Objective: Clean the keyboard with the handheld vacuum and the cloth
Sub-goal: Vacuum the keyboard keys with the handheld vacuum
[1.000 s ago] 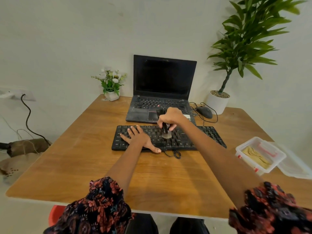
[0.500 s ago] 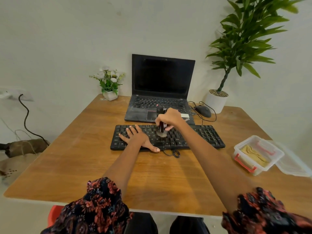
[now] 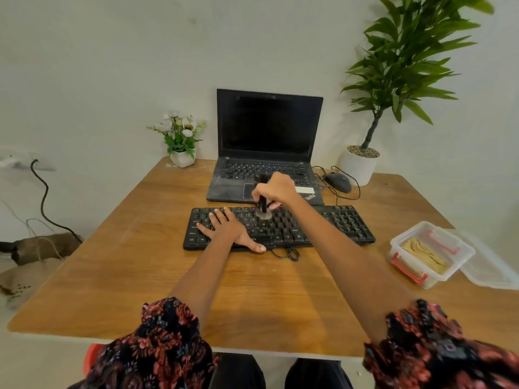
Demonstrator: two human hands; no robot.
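A black keyboard (image 3: 339,224) lies across the middle of the wooden table (image 3: 126,265). My right hand (image 3: 276,189) grips a small black handheld vacuum (image 3: 263,204), held upright with its brush end on the upper middle keys. My left hand (image 3: 227,230) rests flat on the keyboard's left half, fingers spread, thumb at the front edge. A tan cloth (image 3: 424,252) lies folded inside a clear plastic box (image 3: 404,238) with red clips at the right.
An open black laptop (image 3: 266,141) stands behind the keyboard, with a mouse (image 3: 338,182) and its cable to the right. A small flower pot (image 3: 182,138) sits back left, a tall potted plant (image 3: 362,164) back right. The box's lid (image 3: 488,273) lies by the right edge.
My right hand has slid the vacuum a little to the left and toward the keyboard's upper rows. My left hand has stayed flat on the keys.
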